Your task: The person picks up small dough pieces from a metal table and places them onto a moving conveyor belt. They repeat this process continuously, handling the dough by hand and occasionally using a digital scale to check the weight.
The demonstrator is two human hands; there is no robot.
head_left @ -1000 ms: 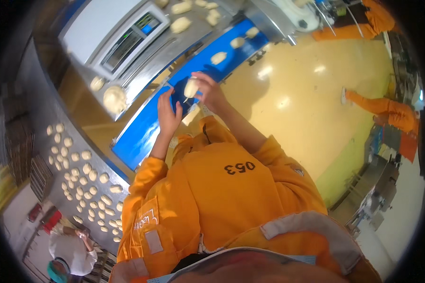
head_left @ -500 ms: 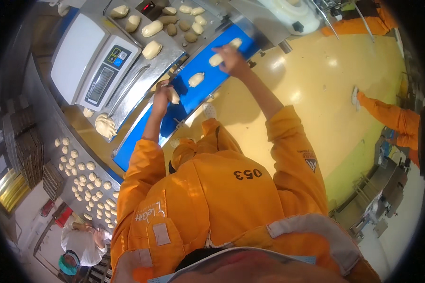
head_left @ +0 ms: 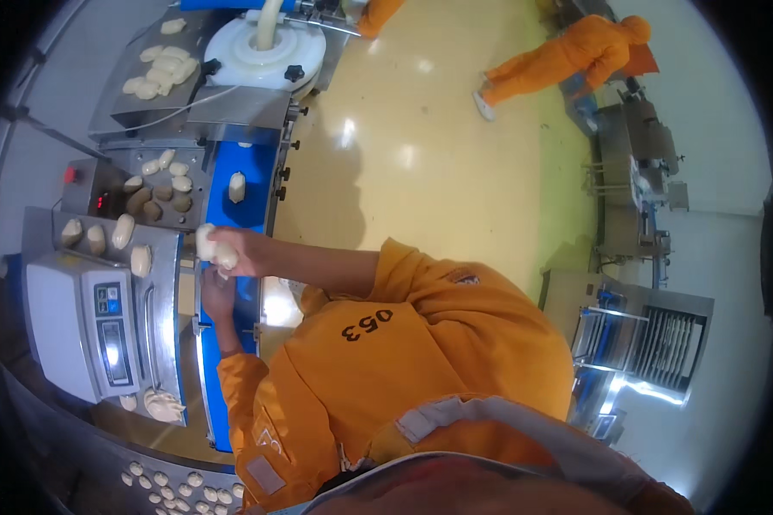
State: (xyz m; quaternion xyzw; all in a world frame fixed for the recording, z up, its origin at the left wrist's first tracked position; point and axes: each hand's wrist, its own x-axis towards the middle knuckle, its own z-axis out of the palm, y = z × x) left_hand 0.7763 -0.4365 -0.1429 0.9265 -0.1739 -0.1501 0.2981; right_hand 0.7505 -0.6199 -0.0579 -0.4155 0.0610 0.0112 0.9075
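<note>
My right hand [head_left: 247, 251] is closed around dough pieces over the blue conveyor belt [head_left: 217, 378]. One pale dough piece [head_left: 204, 243] sticks out past its fingers, and another dough piece [head_left: 226, 255] shows at the fingers' near side. Just below it, my left hand [head_left: 218, 294] is closed, with its fingertips close to the right hand; a small pale bit shows there, but what it grips is mostly hidden. Farther up the belt lies a single oblong dough piece [head_left: 237, 187], and part of another [head_left: 245, 144] shows at the machine's outlet.
Left of the belt stands a white scale [head_left: 77, 330] on a metal ledge, with a dough lump [head_left: 163, 405] near its corner. Several dough pieces lie on the metal plate [head_left: 193, 163]. A white round hopper [head_left: 223, 51] is beyond. A person in orange [head_left: 575, 51] is at far right.
My view has turned, so the belt now runs nearly straight away from me. My right hand has come back to my left hand and now holds dough pieces picked up from the belt.
</note>
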